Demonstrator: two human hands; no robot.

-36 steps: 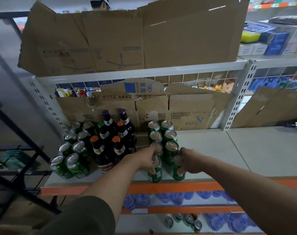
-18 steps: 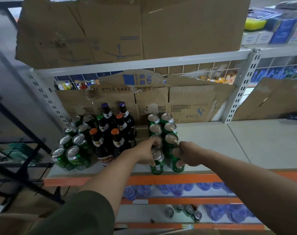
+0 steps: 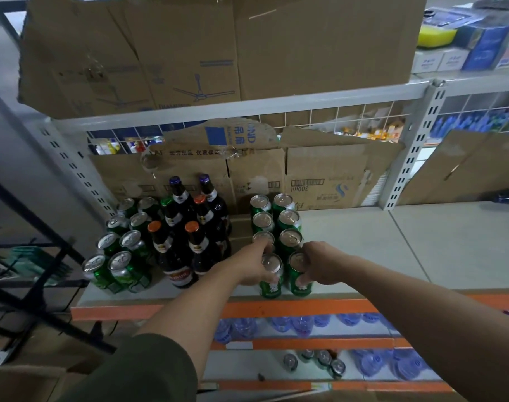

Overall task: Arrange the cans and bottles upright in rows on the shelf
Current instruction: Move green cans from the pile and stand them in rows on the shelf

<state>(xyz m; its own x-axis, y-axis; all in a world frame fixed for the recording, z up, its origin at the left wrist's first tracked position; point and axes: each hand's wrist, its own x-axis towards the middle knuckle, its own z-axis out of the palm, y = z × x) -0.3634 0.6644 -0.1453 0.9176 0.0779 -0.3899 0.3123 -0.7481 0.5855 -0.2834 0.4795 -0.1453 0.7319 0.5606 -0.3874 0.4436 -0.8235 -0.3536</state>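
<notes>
Two hands busy at shelf (image 3: 392, 242) front edge: left hand (image 3: 252, 268) clamped round left front can (image 3: 270, 287), right hand (image 3: 324, 266) round right front can (image 3: 299, 285). Both upright, ending double green row. Likely step: squaring pair. Next: release gently, no nudging beer bottles (image 3: 189, 227) nearby.

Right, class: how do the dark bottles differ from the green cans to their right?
The dark bottles are taller, with coloured caps; the green cans are shorter, silver-topped. No hand grips the bottles; the left hand and right hand each grip a front can. Both stand upright in rows.
</notes>
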